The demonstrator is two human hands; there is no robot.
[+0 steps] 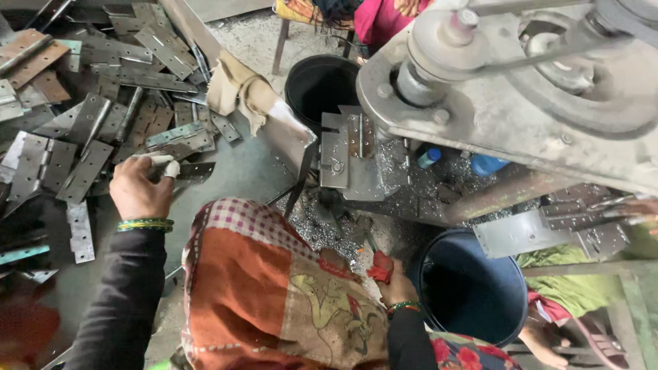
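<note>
My left hand (pixel 140 188) reaches out to the heap of grey metal hinges (pixel 103 103) on the left and has its taped fingers closed on one hinge plate (pixel 192 171) at the heap's near edge. My right hand (pixel 396 284) rests low by my lap, its fingers closed around a small red object (pixel 381 266). Both wrists wear green bangles and dark sleeves. A patterned orange cloth (pixel 274 294) covers my lap between the hands. Straight ahead a hinge (pixel 349 147) sits clamped in the jig of a drilling machine.
The grey machine head (pixel 521 75) with pulleys and belt overhangs the right. Metal shavings (pixel 322 229) litter the machine base. One black bucket (pixel 319 82) stands behind the jig, a dark blue bucket (pixel 469 288) at lower right. More hinges (pixel 582 226) lie at the right. Another person in pink (pixel 384 17) sits at the far side.
</note>
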